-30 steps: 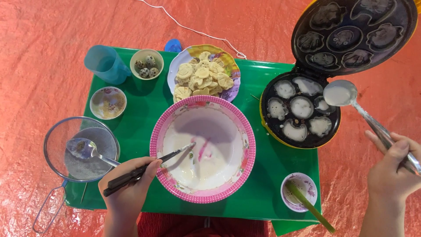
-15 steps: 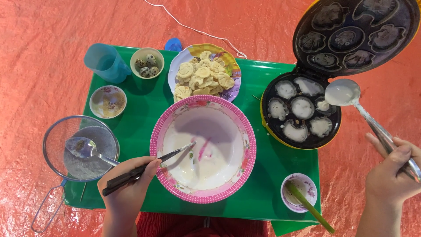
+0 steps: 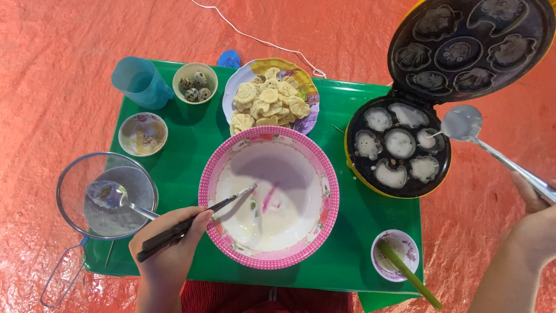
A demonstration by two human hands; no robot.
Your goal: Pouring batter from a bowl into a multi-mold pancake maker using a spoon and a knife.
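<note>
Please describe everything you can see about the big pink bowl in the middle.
The pink bowl is round, with a dotted pink rim and a white, flower-printed inside; it looks like plastic. It stands upright on the green tray, in front of the plate of small cakes. Thin white batter coats its bottom. The left hand rests at its rim, holding a dark-handled utensil whose tip reaches into the batter.

Your right hand (image 3: 536,223) sits out over bare orange floor with open room all round it; its ladle (image 3: 463,123) hangs at the cake maker's (image 3: 353,159) right rim, and the raised lid (image 3: 472,40) walls off the far side. Your left hand (image 3: 168,246) is hemmed in; the pink bowl (image 3: 324,197) crowds its right, the sieve (image 3: 69,179) its left; the green tray (image 3: 341,104) between bowl and cake maker stays passable.
</note>
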